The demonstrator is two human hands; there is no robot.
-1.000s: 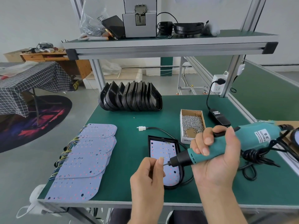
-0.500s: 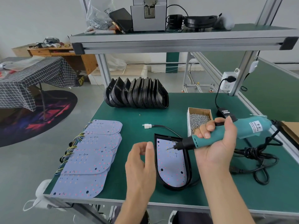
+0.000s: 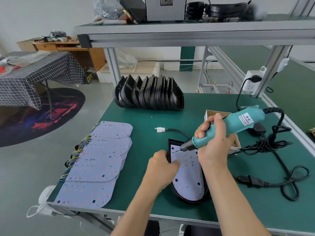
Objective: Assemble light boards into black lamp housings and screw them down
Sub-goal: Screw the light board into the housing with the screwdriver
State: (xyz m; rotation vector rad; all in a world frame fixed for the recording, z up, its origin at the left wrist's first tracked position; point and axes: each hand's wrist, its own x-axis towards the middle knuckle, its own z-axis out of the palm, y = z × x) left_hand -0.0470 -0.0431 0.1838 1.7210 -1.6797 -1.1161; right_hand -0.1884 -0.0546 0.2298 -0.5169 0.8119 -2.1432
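Light board [image 3: 187, 174] seated in black housing [image 3: 205, 193] at near edge of surface [image 3: 221, 106]; right hand [image 3: 213, 143] grasps teal screwdriver [image 3: 226, 128], tip at top-left corner; left hand [image 3: 162, 169] steadies housing's left rim, grip unclear; board likely thin, light, flexible—hold by edges.

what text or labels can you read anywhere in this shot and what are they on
"NCER": the end of a word on the front of the cardboard screw box; the rest sits behind the right hand.
White label on the teal electric screwdriver: printed lines, too blurred to read.
Light board in the black housing: small dark markings, too small to read.
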